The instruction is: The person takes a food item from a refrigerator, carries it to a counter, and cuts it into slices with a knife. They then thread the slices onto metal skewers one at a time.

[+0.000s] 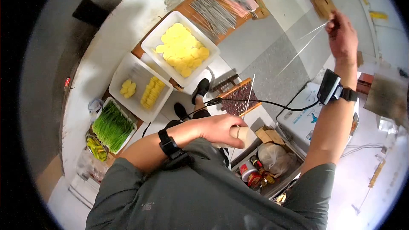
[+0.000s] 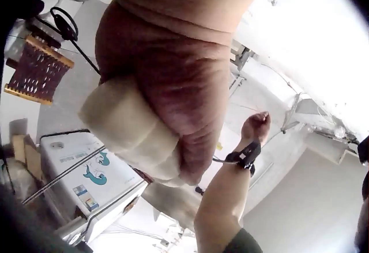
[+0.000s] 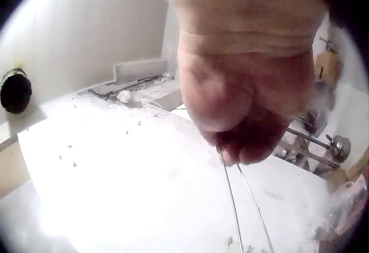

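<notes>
My left hand [image 1: 221,130] grips a short row of thick, pale, rounded pieces [image 2: 130,120], threaded close together. A thin metal skewer [image 1: 250,93] sticks out beyond that hand in the head view, and its shaft also shows low in the left wrist view. The palm and fingers hide part of the pale pieces; their kind cannot be told. My right hand [image 1: 342,38] is raised at the far right, its fingertips pinching two thin metal skewers [image 3: 230,198]. They spread apart in a narrow V away from the fingers, with nothing threaded on the parts that show.
Yellow round slices [image 1: 179,44] fill one white tub [image 1: 198,33]; fewer lie in the tub beside it. Green stalks [image 1: 113,125] fill a tray. Loose metal skewers [image 1: 213,12] lie behind. A woven stool [image 1: 240,96], white box [image 1: 298,106] and container with a plastic bag [image 1: 275,157] stand nearby.
</notes>
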The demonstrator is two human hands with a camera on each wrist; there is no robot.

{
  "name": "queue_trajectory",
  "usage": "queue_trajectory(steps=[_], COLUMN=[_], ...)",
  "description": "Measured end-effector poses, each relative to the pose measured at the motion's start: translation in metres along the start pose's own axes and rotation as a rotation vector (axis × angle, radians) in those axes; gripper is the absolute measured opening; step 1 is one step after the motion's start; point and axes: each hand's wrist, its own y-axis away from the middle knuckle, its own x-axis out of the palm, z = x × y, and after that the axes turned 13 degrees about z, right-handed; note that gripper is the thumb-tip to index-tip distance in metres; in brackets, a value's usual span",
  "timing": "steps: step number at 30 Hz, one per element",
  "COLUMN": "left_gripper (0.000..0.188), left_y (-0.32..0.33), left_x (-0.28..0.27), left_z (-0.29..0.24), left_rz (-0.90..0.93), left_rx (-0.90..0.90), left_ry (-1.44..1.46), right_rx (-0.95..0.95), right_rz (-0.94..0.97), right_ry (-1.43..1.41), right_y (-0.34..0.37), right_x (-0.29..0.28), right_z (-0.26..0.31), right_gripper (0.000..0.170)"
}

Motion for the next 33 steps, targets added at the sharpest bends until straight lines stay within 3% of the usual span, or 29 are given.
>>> queue_trajectory(steps=[4,6,8,10,12,14,16,18,20,25,28,30,33], left_gripper=[0.057,0.057,0.060,0.063,0.055,0.050,0.064,0.063,0.045,0.044,0.054,0.053,0.061], left_y=[0.000,-0.001,-0.006,-0.011,-0.017,-0.026,-0.036,-0.045,-0.047,-0.049,-0.045,-0.041,-0.031], left_x=[-0.013,-0.021,-0.027,-0.036,-0.045,-0.048,-0.050,-0.051,-0.052,-0.059,-0.059,-0.059,-0.058], left_z=[0.008,0.014,0.027,0.029,0.034,0.041,0.045,0.053,0.058,0.067,0.073,0.075,0.061], left_rz=[-0.083,-0.090,-0.140,-0.142,-0.189,-0.211,-0.281,-0.312,-0.324,-0.374,-0.441,-0.432,-0.422], left_rx=[0.034,0.016,0.059,0.051,0.096,0.095,0.041,0.059,0.158,0.108,0.086,0.128,0.190], left_ry=[0.135,0.177,0.412,0.506,0.679,0.717,0.927,0.972,1.100,1.105,1.054,1.056,1.037], right_rx=[-0.057,-0.112,-0.111,-0.004,0.081,0.144,0.289,0.259,0.238,0.234,0.186,0.134,0.076], right_rz=[-0.290,-0.312,-0.311,-0.382,-0.378,-0.374,-0.378,-0.346,-0.343,-0.238,-0.160,0.042,0.127], right_ry=[0.066,0.109,0.095,0.193,0.354,0.318,0.279,0.058,-0.019,-0.004,0.092,0.298,0.383], right_y=[0.020,0.046,0.083,0.125,0.166,0.206,0.230,0.249,0.262,0.269,0.268,0.269,0.269], right_x=[-0.028,-0.039,-0.030,-0.009,0.023,0.050,0.080,0.092,0.097,0.095,0.094,0.088,0.094], right_z=[-0.006,-0.028,-0.053,-0.080,-0.101,-0.123,-0.124,-0.130,-0.136,-0.132,-0.123,-0.110,-0.092], right_gripper=[0.021,0.022,0.023,0.023,0.023,0.021,0.015,0.009,0.008,0.010,0.006,0.006,0.007])
